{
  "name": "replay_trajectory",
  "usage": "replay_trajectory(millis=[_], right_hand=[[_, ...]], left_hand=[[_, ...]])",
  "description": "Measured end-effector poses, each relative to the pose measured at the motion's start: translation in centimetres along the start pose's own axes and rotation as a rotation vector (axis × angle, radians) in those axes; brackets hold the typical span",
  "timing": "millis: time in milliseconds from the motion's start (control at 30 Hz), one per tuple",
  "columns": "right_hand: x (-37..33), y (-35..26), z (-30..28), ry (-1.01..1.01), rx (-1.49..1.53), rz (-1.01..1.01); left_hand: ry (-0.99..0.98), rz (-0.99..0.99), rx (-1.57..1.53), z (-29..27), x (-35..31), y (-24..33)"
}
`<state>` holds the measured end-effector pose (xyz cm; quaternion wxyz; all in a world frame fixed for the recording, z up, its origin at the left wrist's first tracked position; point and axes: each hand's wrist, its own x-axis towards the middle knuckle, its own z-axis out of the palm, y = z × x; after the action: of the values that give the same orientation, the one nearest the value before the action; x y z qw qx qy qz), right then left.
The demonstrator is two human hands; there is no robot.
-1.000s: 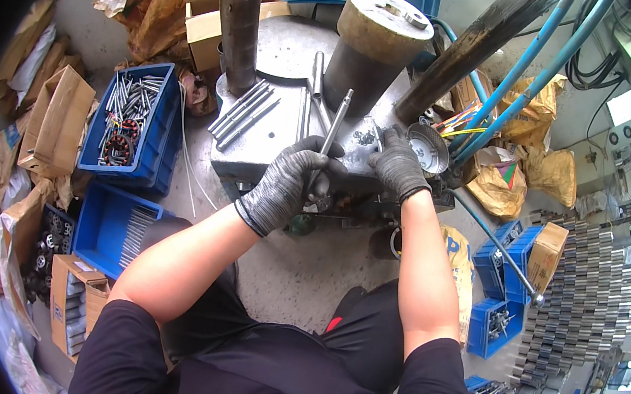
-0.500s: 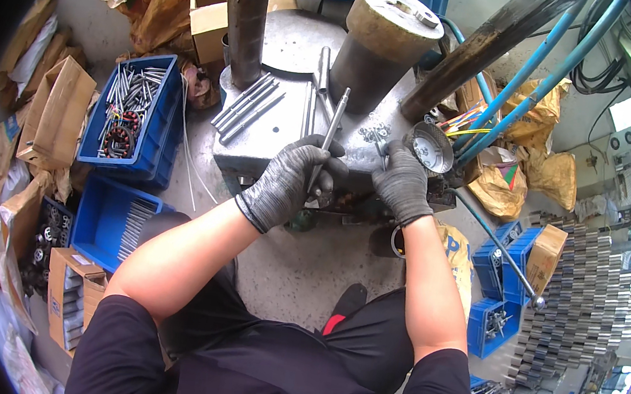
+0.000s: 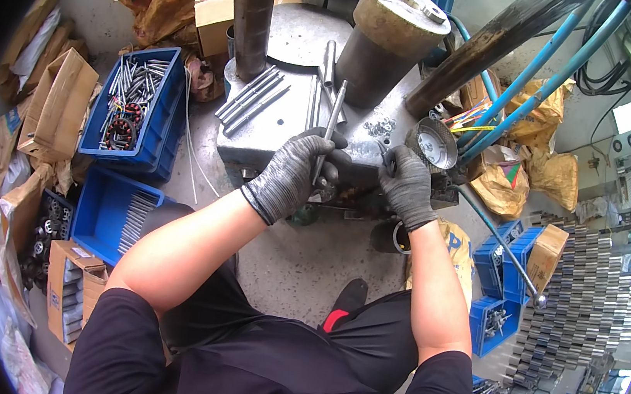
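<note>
My left hand [image 3: 287,174], in a grey glove, is closed around a slim metal shaft [image 3: 335,110] that stands nearly upright over the front edge of the metal worktable [image 3: 248,141]. To its right, my gloved right hand [image 3: 408,184] has thumb and fingers drawn together at the table edge. Whatever they pinch is too small to make out. Just beyond those fingers lie several small metal pieces [image 3: 378,128]. A round metal dish [image 3: 436,144] with small parts sits beside the right hand. Several similar shafts [image 3: 253,98] lie side by side at the table's left.
A thick steel cylinder [image 3: 383,49] rises from the table between two dark posts [image 3: 251,18]. Blue hoses [image 3: 530,89] slant down at right. On the left stand a blue crate [image 3: 161,105] of shafts and another blue bin [image 3: 100,207]. Metal tubes [image 3: 579,305] are stacked far right.
The view has shifted slightly. My left hand still grips the shaft, which leans a little less. My right hand has drawn slightly away from the small pieces, fingers still together.
</note>
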<state>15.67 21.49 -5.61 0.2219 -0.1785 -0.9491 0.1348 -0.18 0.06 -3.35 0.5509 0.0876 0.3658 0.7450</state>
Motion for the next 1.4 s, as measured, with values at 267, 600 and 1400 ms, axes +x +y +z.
replay_trajectory(millis=[267,600,1400], right_hand=[[-0.2,-2.0,-0.3,0.13,1.049,0.477],[-1.1,-8.3,-2.4,0.019,1.346,0.521],[-1.8,-8.7,-5.9,0.042,-0.017,-0.193]], left_hand=[[-0.019,0.037,0.218,0.8,0.4,-0.5],[-0.085,0.071,0.343,2.4,-0.4,-1.5],[0.131,0.085,0.189,0.8,0.2,0.8]])
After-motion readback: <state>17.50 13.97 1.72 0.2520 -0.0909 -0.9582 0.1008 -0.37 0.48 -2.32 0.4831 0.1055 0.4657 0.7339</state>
